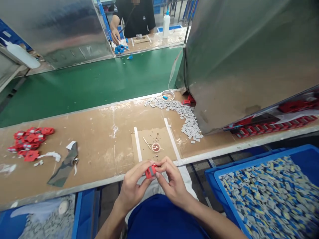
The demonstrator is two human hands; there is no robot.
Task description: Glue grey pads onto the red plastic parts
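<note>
Between both hands, just over the front edge of the bench, is a small red plastic part [150, 171] with a grey piece on its face. My left hand [134, 184] pinches it from the left with thumb and fingers. From the right, my right hand [171, 179] grips its other side, fingertips pressed close to the grey piece. Beyond the hands, a small cup [156, 147] with dark reddish contents and thin sticks stands on a taped cardboard sheet [142, 135]. A short stick [147, 142] lies to its left.
Flat grey pieces [190, 124] spread over the bench's right, near a round dish [167, 96]. Red parts [31, 141] and a camouflage cloth strip [64, 166] lie left. Full blue bins [216, 179] flank me below. Across the green belt [82, 83], a co-worker [136, 16] handles blue parts.
</note>
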